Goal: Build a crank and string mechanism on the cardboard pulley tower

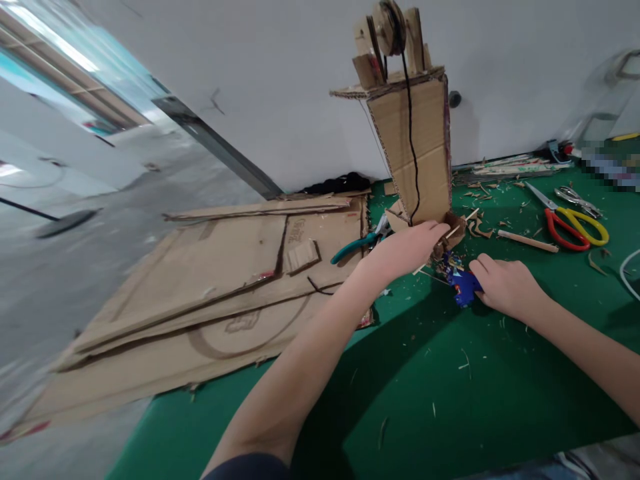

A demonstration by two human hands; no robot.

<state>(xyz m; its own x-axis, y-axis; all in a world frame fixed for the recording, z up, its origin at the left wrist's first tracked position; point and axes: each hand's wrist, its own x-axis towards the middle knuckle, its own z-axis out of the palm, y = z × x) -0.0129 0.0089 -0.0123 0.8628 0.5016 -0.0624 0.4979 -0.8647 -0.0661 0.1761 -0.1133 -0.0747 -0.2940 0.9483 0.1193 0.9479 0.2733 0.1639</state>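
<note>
A tall cardboard tower (425, 140) stands on the green table, with a cardboard pulley wheel (390, 28) on top. A black cord (413, 147) runs over the wheel and down the front. My left hand (413, 250) is closed on a small cardboard box (456, 228) at the tower's foot; its fingertips are partly hidden. A thin wooden stick (470, 215) pokes through there. My right hand (503, 287) grips a shiny dark-blue wrapper-like piece (465, 287) just to the right, with colourful scraps beside it.
Flat cardboard sheets (200, 280) cover the left side and overhang the table edge. Teal-handled pliers (355, 247) lie left of the tower. Red-and-yellow scissors (570, 223), a rolled stick (528, 241) and metal snips (577, 200) lie right. Shavings are scattered over the green table (425, 373).
</note>
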